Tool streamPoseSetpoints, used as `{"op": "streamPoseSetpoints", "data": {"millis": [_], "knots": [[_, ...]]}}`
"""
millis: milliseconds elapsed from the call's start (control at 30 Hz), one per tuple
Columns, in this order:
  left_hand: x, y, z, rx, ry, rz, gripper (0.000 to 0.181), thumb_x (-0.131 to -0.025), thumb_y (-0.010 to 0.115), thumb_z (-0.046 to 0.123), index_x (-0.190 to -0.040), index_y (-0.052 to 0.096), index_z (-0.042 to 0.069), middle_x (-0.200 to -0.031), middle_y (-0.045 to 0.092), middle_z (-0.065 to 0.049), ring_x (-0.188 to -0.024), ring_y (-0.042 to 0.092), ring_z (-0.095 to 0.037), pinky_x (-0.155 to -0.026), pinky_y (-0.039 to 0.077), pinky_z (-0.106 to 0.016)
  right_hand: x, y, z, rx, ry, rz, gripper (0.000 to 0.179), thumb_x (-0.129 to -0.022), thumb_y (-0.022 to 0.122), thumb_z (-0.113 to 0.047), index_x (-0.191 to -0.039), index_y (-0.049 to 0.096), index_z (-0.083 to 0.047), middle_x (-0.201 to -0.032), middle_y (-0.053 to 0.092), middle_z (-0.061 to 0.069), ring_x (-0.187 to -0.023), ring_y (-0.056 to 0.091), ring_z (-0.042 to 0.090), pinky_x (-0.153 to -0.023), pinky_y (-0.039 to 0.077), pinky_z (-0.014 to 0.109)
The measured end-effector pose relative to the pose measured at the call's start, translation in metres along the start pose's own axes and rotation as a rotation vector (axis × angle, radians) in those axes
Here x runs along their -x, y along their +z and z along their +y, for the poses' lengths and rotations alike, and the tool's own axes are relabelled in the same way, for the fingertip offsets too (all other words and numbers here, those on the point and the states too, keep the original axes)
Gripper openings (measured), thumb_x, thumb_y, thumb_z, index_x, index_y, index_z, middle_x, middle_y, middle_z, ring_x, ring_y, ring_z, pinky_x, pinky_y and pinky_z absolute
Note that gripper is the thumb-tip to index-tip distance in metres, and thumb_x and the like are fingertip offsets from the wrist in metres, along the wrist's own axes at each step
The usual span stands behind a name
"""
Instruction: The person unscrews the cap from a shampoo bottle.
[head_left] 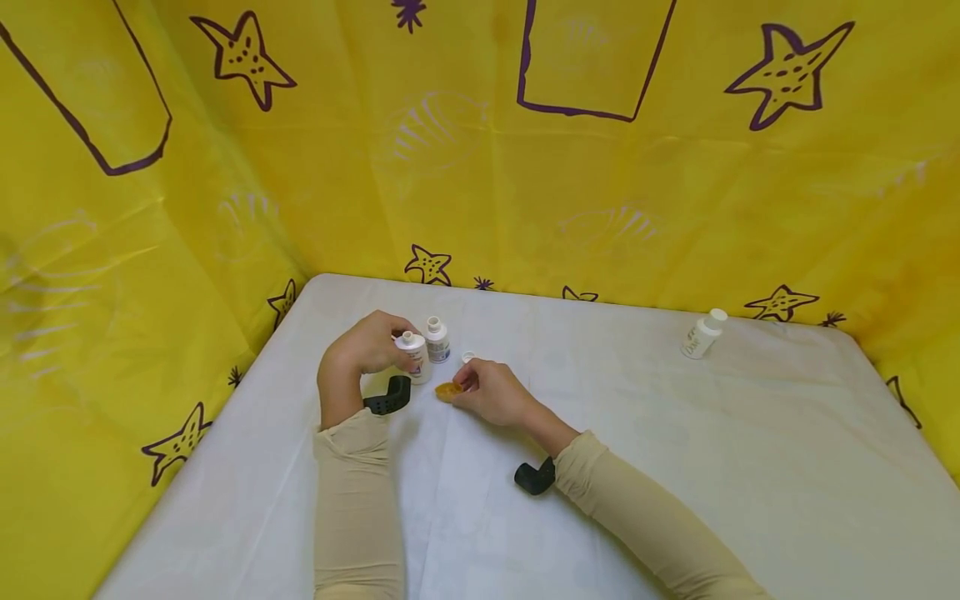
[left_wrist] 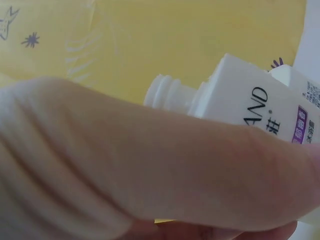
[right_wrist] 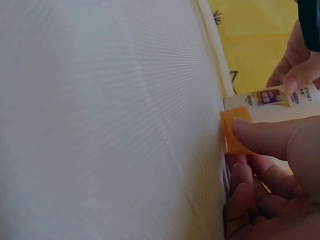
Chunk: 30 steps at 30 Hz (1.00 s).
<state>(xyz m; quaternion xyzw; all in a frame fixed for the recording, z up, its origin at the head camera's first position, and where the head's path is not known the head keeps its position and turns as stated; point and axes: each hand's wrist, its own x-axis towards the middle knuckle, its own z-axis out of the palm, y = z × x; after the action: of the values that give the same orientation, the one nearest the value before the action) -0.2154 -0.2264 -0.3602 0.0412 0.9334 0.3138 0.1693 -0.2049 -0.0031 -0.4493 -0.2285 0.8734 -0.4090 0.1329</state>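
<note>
My left hand (head_left: 367,343) grips an uncapped white bottle (head_left: 415,360), which stands upright with its threaded neck bare. Dark lettering and a purple label patch show on this bottle (left_wrist: 255,102) in the left wrist view. Right behind it is a second uncapped white bottle (head_left: 437,340). Between thumb and fingers, my right hand (head_left: 495,392) pinches an orange cap (head_left: 448,392) low over the table, just right of the held bottle. The right wrist view shows the thumb on the side of the cap (right_wrist: 235,130). Partly hidden behind the right hand is a small white cap-like piece (head_left: 468,357).
Far to the right on the white-covered table (head_left: 637,400) stands another white bottle (head_left: 703,335) with its cap on. A yellow patterned cloth (head_left: 480,183) hangs along the back and left sides. Black camera mounts (head_left: 534,477) sit at both wrists.
</note>
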Motion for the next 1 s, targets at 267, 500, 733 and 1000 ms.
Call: {"op": "streamPoseSetpoints", "data": {"millis": [267, 500, 733, 1000], "knots": [[0.002, -0.001, 0.007, 0.016, -0.037, -0.02, 0.041, -0.085, 0.081, 0.009, -0.124, 0.07, 0.006, -0.135, 0.066, -0.017, -0.119, 0.06, -0.033, -0.11, 0.047, -0.052, 0.003, -0.003, -0.001, 0.003, 0.012, -0.024, 0.021, -0.088, 0.079, -0.013, -0.105, 0.067, -0.008, -0.1, 0.071, 0.005, -0.087, 0.06, 0.013, -0.08, 0.051, 0.025], [0.007, -0.002, 0.007, 0.002, -0.012, -0.007, 0.049, -0.083, 0.082, 0.015, -0.13, 0.067, 0.01, -0.139, 0.062, -0.017, -0.122, 0.058, -0.034, -0.11, 0.045, -0.053, 0.007, -0.005, -0.004, -0.004, -0.012, -0.034, 0.027, -0.087, 0.078, -0.011, -0.11, 0.065, -0.007, -0.102, 0.069, 0.006, -0.088, 0.058, 0.013, -0.08, 0.05, 0.026], [0.027, -0.012, 0.007, 0.017, -0.005, 0.039, 0.066, -0.085, 0.082, 0.03, -0.143, 0.056, 0.01, -0.144, 0.059, -0.017, -0.13, 0.055, -0.038, -0.108, 0.045, -0.055, 0.02, -0.011, -0.01, 0.107, -0.039, -0.045, 0.041, -0.091, 0.075, -0.022, -0.127, 0.062, -0.006, -0.114, 0.062, 0.008, -0.099, 0.057, 0.018, -0.089, 0.051, 0.033], [0.038, -0.016, 0.031, 0.073, 0.069, 0.32, 0.07, -0.089, 0.079, 0.037, -0.15, 0.05, 0.015, -0.155, 0.048, -0.013, -0.146, 0.035, -0.04, -0.117, 0.034, -0.062, 0.049, -0.041, -0.017, 0.167, -0.051, 0.037, 0.051, -0.098, 0.069, -0.036, -0.139, 0.055, -0.009, -0.13, 0.057, 0.014, -0.11, 0.055, 0.023, -0.094, 0.05, 0.039]]}}
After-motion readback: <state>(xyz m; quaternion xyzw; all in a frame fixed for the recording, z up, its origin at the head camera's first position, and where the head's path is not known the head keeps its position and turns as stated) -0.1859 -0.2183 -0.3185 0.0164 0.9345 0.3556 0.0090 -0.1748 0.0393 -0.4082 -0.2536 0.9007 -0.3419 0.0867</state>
